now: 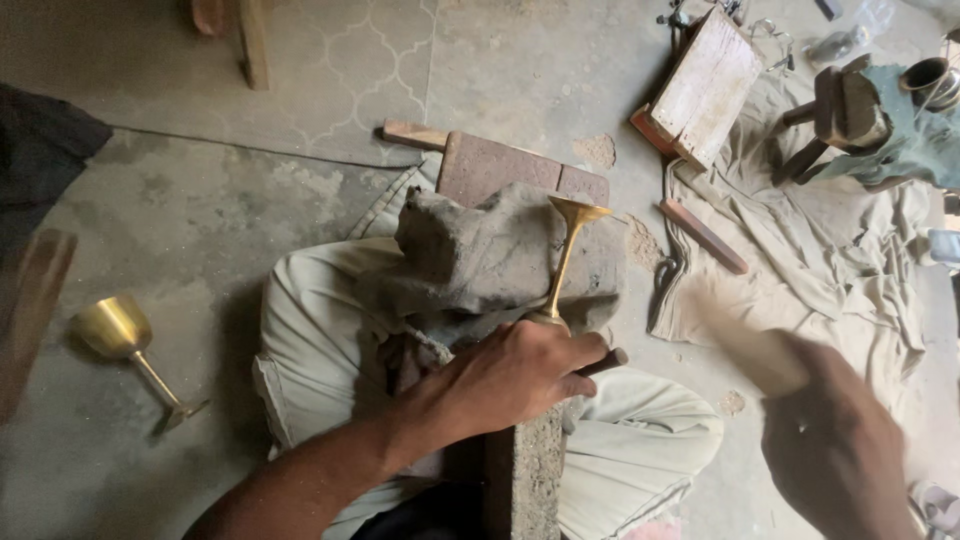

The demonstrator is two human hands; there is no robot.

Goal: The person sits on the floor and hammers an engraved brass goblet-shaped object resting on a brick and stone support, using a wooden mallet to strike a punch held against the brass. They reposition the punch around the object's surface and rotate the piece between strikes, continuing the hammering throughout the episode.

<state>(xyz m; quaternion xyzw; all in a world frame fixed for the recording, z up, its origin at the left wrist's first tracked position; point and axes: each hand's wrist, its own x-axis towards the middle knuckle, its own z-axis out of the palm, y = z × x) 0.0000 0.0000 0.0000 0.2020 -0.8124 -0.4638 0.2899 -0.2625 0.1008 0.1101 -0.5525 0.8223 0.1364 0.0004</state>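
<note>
Two hands work over the lap. The left hand (520,375) is closed around the cup end of a brass goblet (566,262), pinning it so the stem and foot lean up against a grey cloth (480,255) that cushions it on a brick (500,170). The right hand (835,450), blurred, is clenched on a wooden stick (745,345). A second goblet (125,345) lies apart on the floor (200,210).

You have bare floor (300,160) left of the brick (480,165); the wooden box (705,85) and rumpled cloth (820,250) crowd the right.
</note>
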